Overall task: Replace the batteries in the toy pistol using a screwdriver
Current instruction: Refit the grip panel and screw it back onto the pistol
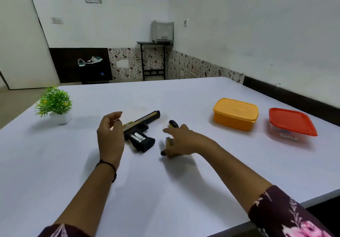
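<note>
Head view: toy pistol (141, 126) lies mid-table between your hands, batteries (137, 137) showing in its grip. Left hand (110, 135) hovers loosely curled, empty; right hand (181, 141) spread, blurred, hold unclear.

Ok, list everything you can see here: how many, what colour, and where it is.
table: one, white, fills the foreground
toy pistol: one, black and gold, on its side mid-table, grip open
batteries: silver, in the open grip, count unclear
screwdriver: one, black and yellow handle, right of the pistol, partly hidden
box: one, yellow-orange, lidded, on the table's right half
container: one, clear with red lid, far right
plant: one, green in white pot, table's left
printer: one, grey, on black stand by the far wall
shoes: one pair, on dark cabinet
left hand: over the pistol's rear, loosely curled, apparently empty
right hand: by the screwdriver, something tan beneath, blurred
</note>
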